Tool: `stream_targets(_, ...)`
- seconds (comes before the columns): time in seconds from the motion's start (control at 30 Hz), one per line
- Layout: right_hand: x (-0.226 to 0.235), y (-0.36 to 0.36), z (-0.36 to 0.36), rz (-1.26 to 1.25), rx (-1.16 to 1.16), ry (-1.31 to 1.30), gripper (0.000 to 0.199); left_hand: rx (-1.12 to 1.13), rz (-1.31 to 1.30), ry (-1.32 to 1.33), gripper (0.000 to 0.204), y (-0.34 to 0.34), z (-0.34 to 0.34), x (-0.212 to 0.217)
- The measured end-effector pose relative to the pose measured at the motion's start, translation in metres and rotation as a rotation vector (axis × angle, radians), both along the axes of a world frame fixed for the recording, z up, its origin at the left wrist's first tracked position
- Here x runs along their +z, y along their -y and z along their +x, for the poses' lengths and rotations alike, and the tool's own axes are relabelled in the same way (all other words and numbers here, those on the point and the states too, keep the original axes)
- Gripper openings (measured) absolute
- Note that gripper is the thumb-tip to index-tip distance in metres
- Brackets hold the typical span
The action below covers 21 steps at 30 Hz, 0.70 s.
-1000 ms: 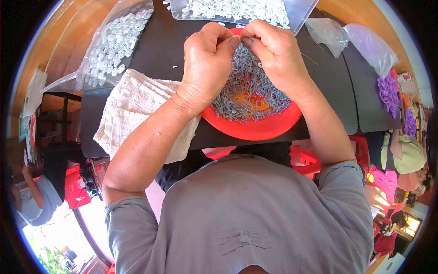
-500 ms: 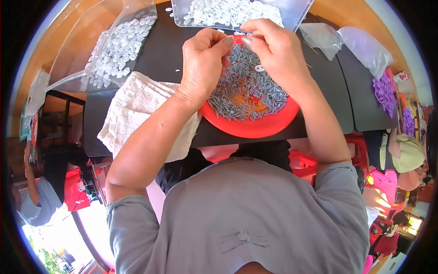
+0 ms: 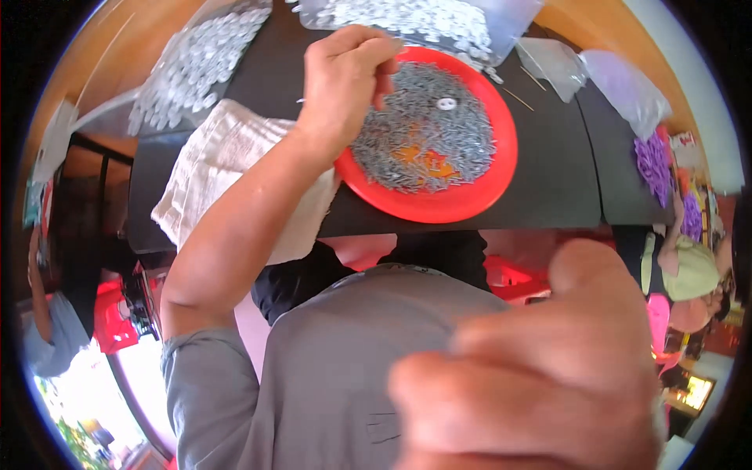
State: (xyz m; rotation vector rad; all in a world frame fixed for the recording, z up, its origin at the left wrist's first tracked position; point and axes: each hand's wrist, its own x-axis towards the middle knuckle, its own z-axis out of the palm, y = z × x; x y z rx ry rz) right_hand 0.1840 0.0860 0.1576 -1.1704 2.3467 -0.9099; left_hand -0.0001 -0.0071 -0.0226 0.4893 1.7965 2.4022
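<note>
I note the right hand has left the red plate and now looms blurred near the camera, fingers curled, grasp not discernible, while the left hand stays pinching over the pin heap, white button lying atop.

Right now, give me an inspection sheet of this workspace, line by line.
Surface: black table, partly bare.
Job's things: red plate heaped with small grey metal pieces; one white button on top.
Clutter: white cloth; clear bags of white buttons; purple pieces.
Hands: left hand pinched at the plate's rim; right hand raised near the camera, blurred.
Cables: nothing seen.
Surroundings: another person at right.
</note>
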Motion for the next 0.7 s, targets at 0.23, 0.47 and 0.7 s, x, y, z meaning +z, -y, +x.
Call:
stream_targets(0.23, -0.003, -0.015, 0.01, 0.017, 0.051, -0.084, 0.041, -0.088, -0.052, -0.031, 0.017, -0.012, 0.003, 0.003)
stream_targets(0.47, -0.059, -0.003, -0.021, -0.608, 0.417, -0.08, 0.047, 0.011, -0.089, -0.042, 0.014, 0.004, 0.001, 0.004)
stream_targets(0.7, -0.056, -0.034, -0.019, -0.513, 0.559, 0.018, 0.051, -0.05, -0.077, 0.01, 0.016, -0.007, 0.005, 0.007)
